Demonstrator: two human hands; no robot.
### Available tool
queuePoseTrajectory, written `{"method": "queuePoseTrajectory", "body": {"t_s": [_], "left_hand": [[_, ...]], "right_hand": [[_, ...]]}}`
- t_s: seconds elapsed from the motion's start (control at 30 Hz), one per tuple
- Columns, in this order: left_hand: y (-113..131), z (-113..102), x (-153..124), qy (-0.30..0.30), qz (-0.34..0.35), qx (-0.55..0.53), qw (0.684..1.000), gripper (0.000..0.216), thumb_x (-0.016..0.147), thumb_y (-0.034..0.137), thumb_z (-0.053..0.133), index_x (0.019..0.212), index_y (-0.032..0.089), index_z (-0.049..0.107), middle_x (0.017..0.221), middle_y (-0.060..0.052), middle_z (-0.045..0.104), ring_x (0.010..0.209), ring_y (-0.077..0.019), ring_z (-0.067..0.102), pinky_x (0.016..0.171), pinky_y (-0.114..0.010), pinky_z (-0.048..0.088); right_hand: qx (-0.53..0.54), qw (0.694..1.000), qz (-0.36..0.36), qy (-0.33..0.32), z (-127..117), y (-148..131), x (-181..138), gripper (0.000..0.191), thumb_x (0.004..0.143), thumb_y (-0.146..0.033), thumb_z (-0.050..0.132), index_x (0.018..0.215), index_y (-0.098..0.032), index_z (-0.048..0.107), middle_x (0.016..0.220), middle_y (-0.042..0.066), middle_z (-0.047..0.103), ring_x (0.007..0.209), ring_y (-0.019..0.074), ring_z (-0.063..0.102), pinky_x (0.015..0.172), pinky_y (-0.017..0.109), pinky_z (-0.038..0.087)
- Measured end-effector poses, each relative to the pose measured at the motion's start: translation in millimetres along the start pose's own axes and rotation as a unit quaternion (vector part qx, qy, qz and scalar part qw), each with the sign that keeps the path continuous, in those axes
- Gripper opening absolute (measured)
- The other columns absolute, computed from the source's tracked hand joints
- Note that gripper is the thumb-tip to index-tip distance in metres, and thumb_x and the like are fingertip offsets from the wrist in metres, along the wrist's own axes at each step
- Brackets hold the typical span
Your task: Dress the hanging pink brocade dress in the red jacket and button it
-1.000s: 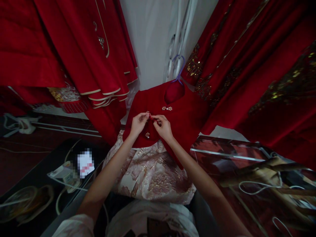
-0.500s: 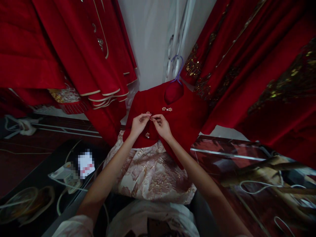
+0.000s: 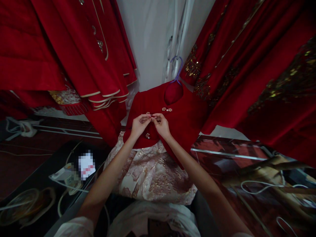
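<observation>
1. Red top (image 3: 189,123): centre of scene, before the person, its near edge over a pale patterned cloth (image 3: 145,181).
2. Left hand (image 3: 140,125): over the left part of the top's front; thumb and finger pinched on a small bit of it. Too small to tell if cloth or fastener.
3. Right hand (image 3: 161,126): just beside the left, fingertips meeting at the same spot, likewise pinching.
4. Near the hands, on the top: one shiny ornament (image 3: 147,135) on the near side, a beaded clasp (image 3: 167,109) on the far side, below the neck opening.
5. Purple hanger (image 3: 177,74): rising from the neck opening, hook toward the far side. Cannot tell if it hooks onto anything.
6. Far: pale cupboard (image 3: 145,42) with long handles.
7. Far left: red clothes (image 3: 64,49), light-edged. Far right: red clothes with gold trim (image 3: 251,89).
8. Near left: black table (image 3: 32,179), white packet (image 3: 86,164) on it, blurred.
9. Near right: white cord (image 3: 256,191), looped.
</observation>
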State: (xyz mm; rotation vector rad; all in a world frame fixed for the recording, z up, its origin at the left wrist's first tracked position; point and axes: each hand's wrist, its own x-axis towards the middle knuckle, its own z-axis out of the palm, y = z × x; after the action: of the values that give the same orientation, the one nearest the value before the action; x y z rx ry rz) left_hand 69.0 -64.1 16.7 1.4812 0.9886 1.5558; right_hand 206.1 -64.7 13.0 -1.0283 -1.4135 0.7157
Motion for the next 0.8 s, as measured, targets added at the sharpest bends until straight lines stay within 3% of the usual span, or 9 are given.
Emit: {"method": "queuePoseTrajectory", "body": {"t_s": [0.5, 0.8], "left_hand": [[11, -9, -9, -0.005, 0.015, 0.065, 0.998, 0.021, 0.071, 0.028, 0.071, 0.087, 0.014, 0.072, 0.086, -0.008, 0.075, 0.075, -0.017, 0.071, 0.078, -0.033, 0.058], [26, -14, -9, -0.04, 0.075, 0.116, 0.99, 0.021, 0.077, 0.028, 0.068, 0.095, 0.016, 0.069, 0.093, -0.007, 0.074, 0.078, -0.015, 0.07, 0.077, -0.028, 0.056]], "right_hand": [[-0.074, 0.996, -0.05, -0.002, -4, -16, -8, 0.015, 0.085, -0.029, 0.057, 0.095, -0.018, 0.062, 0.092, 0.006, 0.063, 0.077, 0.0141, 0.06, 0.067, 0.026, 0.052], [-0.072, 0.995, -0.062, -0.018, -12, -35, -10, 0.017, 0.084, -0.029, 0.059, 0.097, -0.018, 0.064, 0.089, 0.005, 0.063, 0.074, 0.0129, 0.06, 0.063, 0.024, 0.052]]}}
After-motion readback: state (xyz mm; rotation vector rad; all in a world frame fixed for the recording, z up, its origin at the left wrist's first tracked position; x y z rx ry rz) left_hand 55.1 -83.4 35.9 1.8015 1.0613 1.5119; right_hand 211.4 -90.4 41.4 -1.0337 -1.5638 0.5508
